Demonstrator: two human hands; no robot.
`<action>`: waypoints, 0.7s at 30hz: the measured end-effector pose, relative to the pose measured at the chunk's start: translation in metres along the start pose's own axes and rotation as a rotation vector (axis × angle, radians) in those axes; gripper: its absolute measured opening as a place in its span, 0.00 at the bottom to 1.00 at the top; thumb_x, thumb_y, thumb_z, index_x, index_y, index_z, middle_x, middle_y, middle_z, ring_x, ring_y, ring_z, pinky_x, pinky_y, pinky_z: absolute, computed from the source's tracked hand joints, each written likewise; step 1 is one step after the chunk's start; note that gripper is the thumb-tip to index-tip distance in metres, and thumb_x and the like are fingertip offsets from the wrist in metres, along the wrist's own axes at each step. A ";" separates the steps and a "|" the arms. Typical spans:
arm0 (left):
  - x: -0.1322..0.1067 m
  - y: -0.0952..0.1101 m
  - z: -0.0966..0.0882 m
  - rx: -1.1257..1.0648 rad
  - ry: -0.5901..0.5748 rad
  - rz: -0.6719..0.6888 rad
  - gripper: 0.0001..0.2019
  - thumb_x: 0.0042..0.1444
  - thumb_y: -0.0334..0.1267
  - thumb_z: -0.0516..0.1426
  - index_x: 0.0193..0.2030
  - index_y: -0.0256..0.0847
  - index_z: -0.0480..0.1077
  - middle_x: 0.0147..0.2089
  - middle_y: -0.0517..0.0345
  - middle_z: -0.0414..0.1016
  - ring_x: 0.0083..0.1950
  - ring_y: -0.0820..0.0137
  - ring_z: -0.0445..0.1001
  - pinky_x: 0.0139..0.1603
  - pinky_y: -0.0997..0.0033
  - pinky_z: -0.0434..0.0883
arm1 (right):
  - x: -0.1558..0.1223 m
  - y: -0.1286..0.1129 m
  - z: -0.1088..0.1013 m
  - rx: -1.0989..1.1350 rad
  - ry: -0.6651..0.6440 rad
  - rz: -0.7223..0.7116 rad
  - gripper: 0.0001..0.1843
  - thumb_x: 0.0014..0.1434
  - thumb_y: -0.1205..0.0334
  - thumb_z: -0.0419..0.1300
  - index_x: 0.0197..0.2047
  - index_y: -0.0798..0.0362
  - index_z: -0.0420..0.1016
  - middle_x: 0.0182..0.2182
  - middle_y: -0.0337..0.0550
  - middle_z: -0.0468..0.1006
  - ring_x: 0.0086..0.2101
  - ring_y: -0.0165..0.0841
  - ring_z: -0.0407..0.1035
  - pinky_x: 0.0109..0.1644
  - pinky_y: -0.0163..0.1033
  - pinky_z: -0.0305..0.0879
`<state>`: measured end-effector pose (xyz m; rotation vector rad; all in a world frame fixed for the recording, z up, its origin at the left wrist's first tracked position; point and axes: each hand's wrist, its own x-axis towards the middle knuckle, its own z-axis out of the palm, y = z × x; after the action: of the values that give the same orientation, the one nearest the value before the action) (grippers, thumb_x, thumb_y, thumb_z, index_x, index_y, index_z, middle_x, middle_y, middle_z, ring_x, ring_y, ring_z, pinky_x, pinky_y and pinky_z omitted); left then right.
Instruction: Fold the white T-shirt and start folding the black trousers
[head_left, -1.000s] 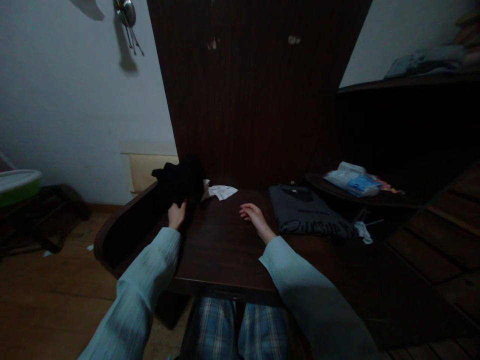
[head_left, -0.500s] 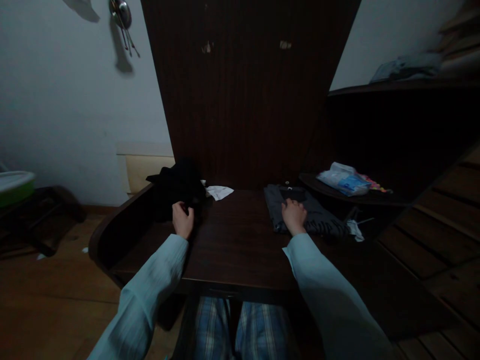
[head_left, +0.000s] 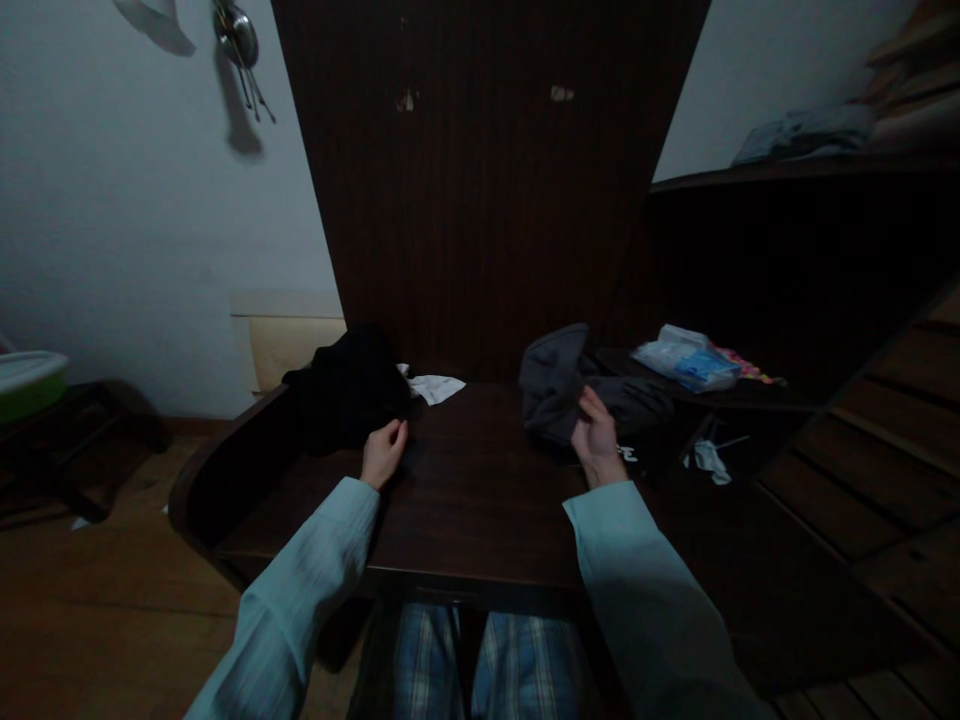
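Note:
I sit at a dark wooden table in dim light. My right hand is closed on a grey T-shirt and holds its near part lifted off the table's right side. My left hand rests on the table with its fingers curled, at the near edge of a heap of black cloth on the table's left back corner. Whether it grips the black cloth is hard to make out.
A crumpled white paper lies at the table's back. A side shelf on the right holds a blue and white plastic packet. A dark wooden panel stands behind the table. A green and white basin is at far left.
My right hand went from the bare table to the folded grey T-shirt and has lifted it, so it is no longer flat. My left hand has drawn back a little along the black cloth.

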<state>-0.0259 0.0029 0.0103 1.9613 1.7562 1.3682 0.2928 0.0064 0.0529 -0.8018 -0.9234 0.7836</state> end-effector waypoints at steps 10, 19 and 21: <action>-0.008 0.013 0.030 -0.593 -0.519 -0.237 0.22 0.47 0.55 0.54 0.37 0.35 0.71 0.33 0.54 0.73 0.35 0.69 0.70 0.38 0.70 0.66 | -0.036 0.004 0.043 0.123 -0.687 0.323 0.12 0.47 0.54 0.60 0.34 0.50 0.74 0.35 0.42 0.77 0.38 0.33 0.70 0.46 0.41 0.62; -0.015 0.029 0.022 -0.818 -0.805 -0.284 0.23 0.34 0.29 0.62 0.42 0.37 0.70 0.43 0.54 0.74 0.43 0.67 0.71 0.44 0.70 0.66 | -0.034 0.013 0.042 -0.360 -0.345 -0.141 0.13 0.53 0.58 0.50 0.38 0.52 0.72 0.41 0.48 0.74 0.43 0.38 0.67 0.48 0.48 0.61; -0.012 0.027 0.019 -0.823 -0.657 -0.350 0.10 0.36 0.31 0.59 0.30 0.37 0.69 0.28 0.60 0.73 0.31 0.72 0.71 0.33 0.73 0.67 | -0.035 0.015 0.040 -0.665 -0.090 -0.395 0.14 0.53 0.61 0.50 0.40 0.52 0.71 0.44 0.48 0.72 0.47 0.39 0.62 0.53 0.50 0.54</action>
<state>0.0080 -0.0065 0.0112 1.3280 0.9402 0.9328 0.2403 -0.0065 0.0418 -1.1133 -1.4008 0.1532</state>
